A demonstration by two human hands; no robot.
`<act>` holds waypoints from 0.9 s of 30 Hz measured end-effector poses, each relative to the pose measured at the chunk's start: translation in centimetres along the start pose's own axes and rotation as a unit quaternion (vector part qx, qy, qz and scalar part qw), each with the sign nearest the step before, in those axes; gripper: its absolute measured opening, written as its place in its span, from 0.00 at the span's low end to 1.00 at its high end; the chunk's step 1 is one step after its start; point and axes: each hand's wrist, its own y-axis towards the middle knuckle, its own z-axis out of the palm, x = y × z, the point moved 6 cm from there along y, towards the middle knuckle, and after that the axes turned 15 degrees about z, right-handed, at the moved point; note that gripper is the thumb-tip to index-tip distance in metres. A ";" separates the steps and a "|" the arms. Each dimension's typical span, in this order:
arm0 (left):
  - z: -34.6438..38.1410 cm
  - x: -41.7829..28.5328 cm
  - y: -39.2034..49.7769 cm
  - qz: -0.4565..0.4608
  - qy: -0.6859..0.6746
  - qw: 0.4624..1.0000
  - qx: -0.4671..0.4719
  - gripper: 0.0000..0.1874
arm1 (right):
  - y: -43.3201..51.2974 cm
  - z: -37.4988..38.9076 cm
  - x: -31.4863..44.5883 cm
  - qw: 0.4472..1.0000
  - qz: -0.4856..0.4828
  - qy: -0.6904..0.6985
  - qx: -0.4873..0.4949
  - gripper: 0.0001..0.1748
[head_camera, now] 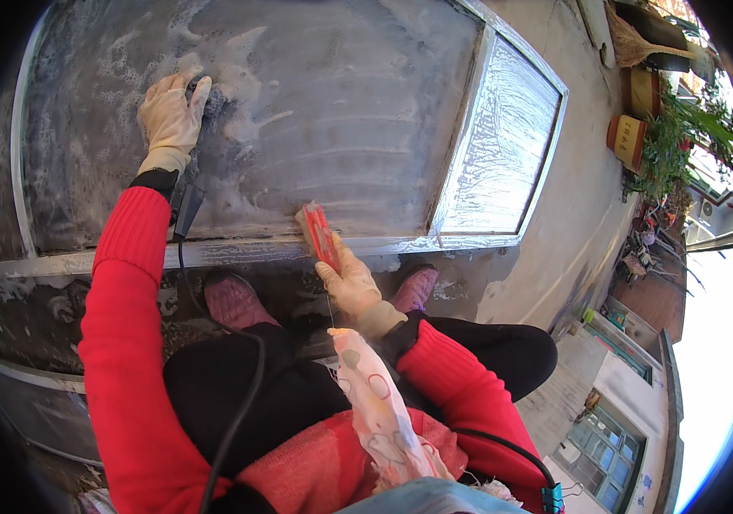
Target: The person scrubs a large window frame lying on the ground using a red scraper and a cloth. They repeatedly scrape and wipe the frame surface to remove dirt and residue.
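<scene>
A wet, soapy grey panel (353,128) in a silvery metal frame (244,250) lies in front of me. My left hand (170,119), in a pale rubber glove, presses on the panel amid suds. Under its fingers and thumb is a dark scrubbing pad (213,103), mostly covered, so its exact kind is unclear. My right hand (350,283), gloved too, grips a red-backed scrub brush (321,234). The brush tilts over the near frame bar, its bristle side facing left and partly out of sight.
A bright foam-streaked pane (498,141) fills the frame's right end. Near the bar are my pink shoes (235,301), on wet ground. A black cable (248,392) runs down from my left wrist. Potted plants (630,138) and a straw broom (636,42) stand at upper right.
</scene>
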 end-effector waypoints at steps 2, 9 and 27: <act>0.0 0.0 0.0 -0.004 -0.011 1.000 0.013 0.17 | 0.1 -4.2 -1.7 0.978 0.142 0.053 -0.140 0.39; 0.3 0.4 -0.5 -0.034 -0.049 0.998 -0.001 0.20 | 0.1 -4.4 -5.2 0.966 0.221 -0.052 -0.126 0.40; -4.3 -7.0 -5.0 -0.058 -0.423 0.869 0.249 0.20 | 5.3 0.7 7.6 0.962 -0.090 0.252 -0.047 0.37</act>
